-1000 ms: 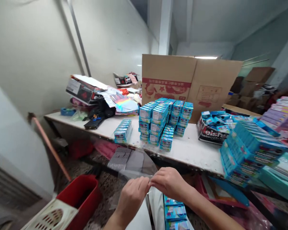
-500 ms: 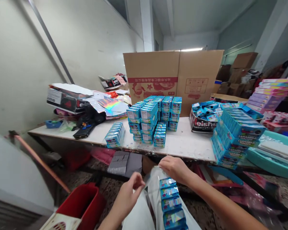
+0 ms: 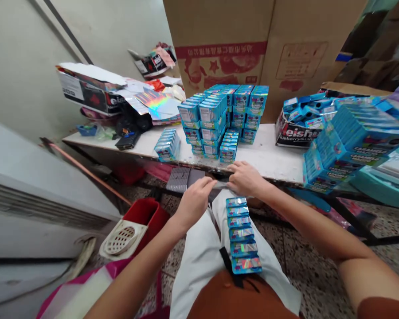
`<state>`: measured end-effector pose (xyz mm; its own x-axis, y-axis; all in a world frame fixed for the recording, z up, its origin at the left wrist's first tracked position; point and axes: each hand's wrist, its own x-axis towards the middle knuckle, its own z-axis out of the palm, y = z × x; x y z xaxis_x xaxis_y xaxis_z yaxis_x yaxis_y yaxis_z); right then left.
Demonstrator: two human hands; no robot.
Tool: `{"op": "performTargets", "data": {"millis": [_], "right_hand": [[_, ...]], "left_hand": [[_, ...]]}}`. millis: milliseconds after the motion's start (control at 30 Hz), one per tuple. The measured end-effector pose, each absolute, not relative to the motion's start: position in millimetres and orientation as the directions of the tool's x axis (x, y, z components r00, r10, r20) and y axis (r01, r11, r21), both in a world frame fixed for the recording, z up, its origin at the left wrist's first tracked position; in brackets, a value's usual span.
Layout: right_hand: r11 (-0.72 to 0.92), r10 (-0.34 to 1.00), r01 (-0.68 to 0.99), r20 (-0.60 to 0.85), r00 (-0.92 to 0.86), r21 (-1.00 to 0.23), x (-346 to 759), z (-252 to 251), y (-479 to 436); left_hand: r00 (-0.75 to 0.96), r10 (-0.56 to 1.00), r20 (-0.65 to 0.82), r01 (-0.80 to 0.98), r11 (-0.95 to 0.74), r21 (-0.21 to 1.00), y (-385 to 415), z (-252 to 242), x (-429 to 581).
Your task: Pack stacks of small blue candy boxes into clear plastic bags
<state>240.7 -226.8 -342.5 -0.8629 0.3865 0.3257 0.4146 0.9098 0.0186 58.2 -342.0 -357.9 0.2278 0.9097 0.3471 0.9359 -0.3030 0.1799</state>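
Note:
Above my knees, my left hand pinches one end of a clear plastic film, likely a thin bag or wrap. My right hand grips the other side of it, so the film is stretched between the two. On my right thigh lies a row of small blue boxes with shiny tops, just below my right hand and apart from it. Ahead on the white table stand stacked blue boxes, with a shorter stack in front and a wrapped row to the left.
At the right are a tall blue stack, an open carton of loose blue boxes and a turquoise basin. A big brown carton stands behind. Papers lie at left; a red bin is on the floor.
My view has tilted down, showing the whole row of boxes on my lap. My left hand has come up toward my right, and the film is now held between both.

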Motion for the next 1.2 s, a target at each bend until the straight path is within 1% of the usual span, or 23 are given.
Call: {"op": "performTargets", "data": {"millis": [67, 133, 167, 200, 267, 300, 333, 367, 400, 500, 533, 600, 733, 867, 1067, 1200], "right_hand": [[0.907, 0.413, 0.408, 0.395, -0.821, -0.099, 247.7, -341.3, -225.4], [0.903, 0.43, 0.362, 0.522, -0.737, -0.232, 253.2, -334.7, -229.9], [0.906, 0.424, 0.326, 0.569, -0.704, -0.271, 254.8, -330.8, -233.3], [0.915, 0.402, 0.287, 0.594, -0.697, -0.283, 255.4, -327.9, -236.7], [0.942, 0.33, 0.217, 0.592, -0.735, -0.256, 255.3, -328.3, -239.9], [0.95, 0.307, 0.202, 0.581, -0.754, -0.239, 255.3, -332.8, -238.3], [0.948, 0.314, 0.214, 0.574, -0.756, -0.236, 256.0, -340.3, -233.8], [0.933, 0.357, 0.256, 0.578, -0.734, -0.251, 257.7, -350.4, -226.2], [0.904, 0.427, 0.321, 0.586, -0.688, -0.282, 260.2, -362.2, -215.7], [0.743, 0.661, 0.546, 0.554, -0.507, -0.388, 269.8, -398.9, -172.7], [0.693, 0.708, 0.605, 0.526, -0.471, -0.391, 271.7, -408.5, -157.2], [0.634, 0.755, 0.681, 0.485, -0.441, -0.366, 270.7, -420.6, -128.4], [0.624, 0.756, 0.718, 0.471, -0.455, -0.308, 248.9, -418.3, -87.9], [0.601, 0.77, 0.773, 0.409, -0.49, -0.206, 220.8, -403.8, -63.8], [0.435, 0.885, 0.881, 0.271, -0.379, -0.187, 202.7, -397.3, -30.5], [0.397, 0.904, 0.906, 0.233, -0.358, -0.148, 196.9, -395.2, -9.2]], "left_hand": [[0.208, 0.912, 0.353, 0.948, -0.276, 0.155, -338.8, -355.9, 58.9], [0.188, 0.922, 0.339, 0.964, -0.239, 0.116, -332.1, -354.5, 59.5], [0.182, 0.929, 0.323, 0.971, -0.222, 0.092, -327.9, -353.6, 60.4], [0.18, 0.938, 0.297, 0.976, -0.208, 0.066, -323.7, -352.7, 61.7], [0.187, 0.958, 0.215, 0.981, -0.195, 0.015, -317.1, -351.4, 65.0], [0.195, 0.966, 0.168, 0.981, -0.196, -0.007, -315.2, -351.6, 66.6], [0.203, 0.971, 0.123, 0.979, -0.201, -0.026, -314.6, -352.7, 67.5], [0.212, 0.974, 0.084, 0.977, -0.209, -0.042, -315.0, -355.1, 67.7], [0.219, 0.974, 0.052, 0.975, -0.215, -0.058, -316.3, -358.6, 66.9], [0.207, 0.978, -0.004, 0.974, -0.207, -0.096, -321.9, -374.4, 58.8], [0.189, 0.982, -0.013, 0.977, -0.189, -0.099, -323.5, -380.0, 54.9], [0.142, 0.99, -0.018, 0.986, -0.143, -0.084, -325.9, -389.4, 46.8], [0.056, 0.998, -0.004, 0.998, -0.056, -0.02, -327.7, -397.3, 34.5], [0.01, 1.0, 0.001, 0.998, -0.01, 0.059, -328.4, -399.4, 27.7], [-0.035, 0.999, -0.033, 0.99, 0.039, 0.138, -328.7, -410.8, 21.2], [-0.042, 0.997, -0.071, 0.979, 0.055, 0.196, -328.8, -416.6, 19.4]]}}
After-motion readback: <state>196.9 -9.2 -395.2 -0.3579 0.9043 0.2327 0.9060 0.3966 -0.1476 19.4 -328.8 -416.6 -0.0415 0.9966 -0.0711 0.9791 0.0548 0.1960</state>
